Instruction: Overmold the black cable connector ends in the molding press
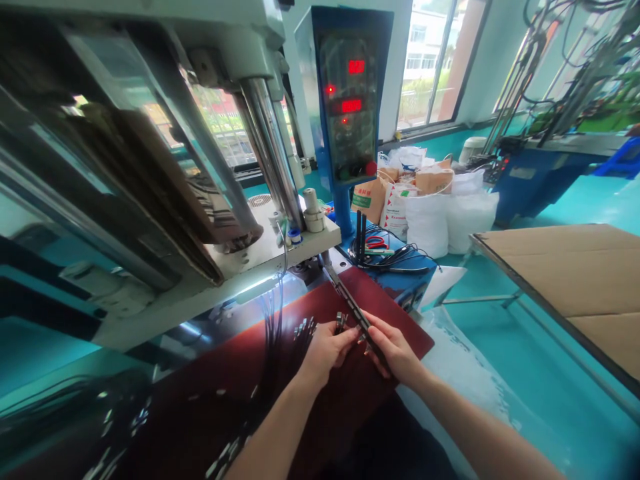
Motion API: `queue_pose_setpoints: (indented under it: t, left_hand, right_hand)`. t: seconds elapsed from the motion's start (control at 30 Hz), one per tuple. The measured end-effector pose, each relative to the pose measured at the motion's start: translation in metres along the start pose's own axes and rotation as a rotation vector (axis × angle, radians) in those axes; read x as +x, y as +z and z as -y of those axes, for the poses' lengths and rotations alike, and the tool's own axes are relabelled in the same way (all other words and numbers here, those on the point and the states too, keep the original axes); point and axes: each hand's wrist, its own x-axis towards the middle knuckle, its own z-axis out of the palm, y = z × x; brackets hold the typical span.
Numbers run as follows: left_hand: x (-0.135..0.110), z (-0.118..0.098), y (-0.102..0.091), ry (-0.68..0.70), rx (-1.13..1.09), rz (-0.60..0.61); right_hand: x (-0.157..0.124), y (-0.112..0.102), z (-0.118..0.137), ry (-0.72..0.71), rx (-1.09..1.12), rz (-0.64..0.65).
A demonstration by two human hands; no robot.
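A molding press (150, 167) looms before me. In front of it, black cables (280, 333) lie on a red mat (395, 300), where my right hand (395, 350) grips a slotted metal bar (356, 310) and my left hand (325, 353) pinches a small connector (341, 323).

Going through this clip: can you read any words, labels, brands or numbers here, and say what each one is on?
Upper red LED readout on the blue control panel: digits lit, too blurred to read.
Lower red LED readout on the same panel: too blurred to read.
Green label on a brown sack: too small to read.
Red print on a white sack: too blurred to read.
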Motion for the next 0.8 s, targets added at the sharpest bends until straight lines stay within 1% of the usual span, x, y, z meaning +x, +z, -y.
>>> queue_pose_setpoints:
  t: [0.13,0.4,0.53,0.67,0.73,0.8]
  left_hand:
    - [-0.002,-0.006,0.001,-0.044,-0.036,0.008]
    - [-0.002,-0.003,0.002,-0.007,-0.082,0.010]
    - [-0.001,0.003,0.000,0.094,-0.049,-0.059]
    - [-0.001,0.004,-0.004,0.197,0.044,-0.082]
    - [-0.001,0.002,-0.007,0.213,0.019,-0.134]
    - [-0.001,0.001,-0.009,0.179,-0.017,-0.171]
  right_hand:
    - [0.001,0.000,0.001,-0.008,-0.024,0.012]
    - [0.000,0.005,-0.001,-0.030,-0.118,0.031]
    - [0.001,0.007,0.000,-0.049,-0.148,0.056]
    - [0.000,0.006,0.003,-0.016,-0.050,-0.002]
    - [-0.001,0.005,0.004,-0.001,-0.011,-0.038]
    - [-0.002,0.003,0.004,0.004,0.016,-0.055]
